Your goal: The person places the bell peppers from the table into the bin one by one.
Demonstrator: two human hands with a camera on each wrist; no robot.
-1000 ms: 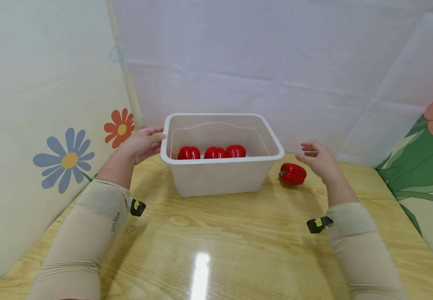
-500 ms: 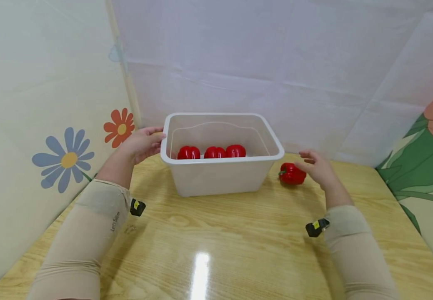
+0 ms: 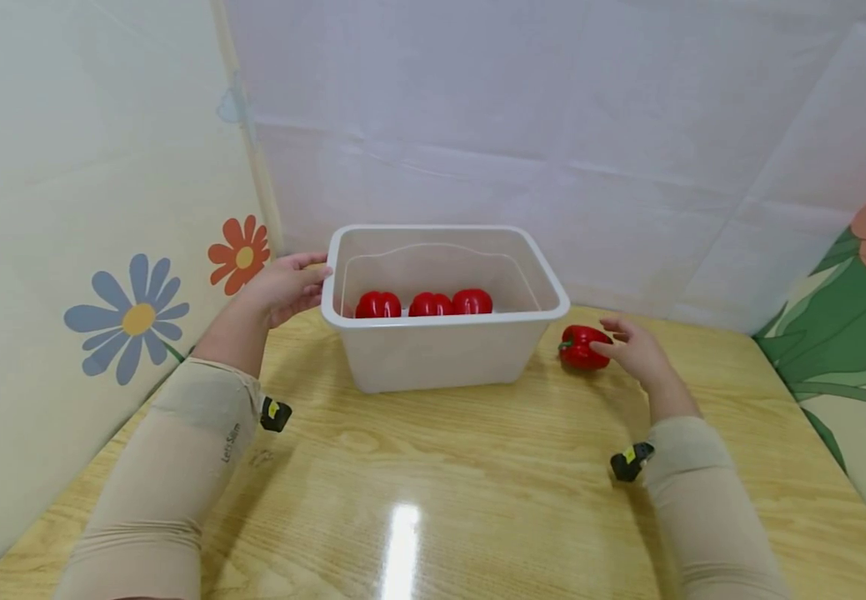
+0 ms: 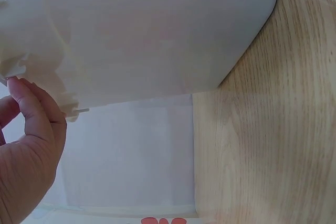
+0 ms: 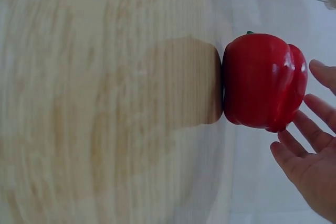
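Head view, white bin (image 3: 443, 354) holding three red peppers (image 3: 423, 303), left fingers (image 3: 305, 265) relaxed on rim, right fingers (image 3: 616, 325) spread.

Red peppers (image 3: 581, 347): four. White bin (image 3: 443, 354): one. Hands: two.

Red, white and pale wood
Glossy red bell pepper (image 3: 581, 347); translucent white bin (image 3: 443, 354); light wood-grain bench (image 3: 433, 500); flower-patterned left wall (image 3: 132, 317).
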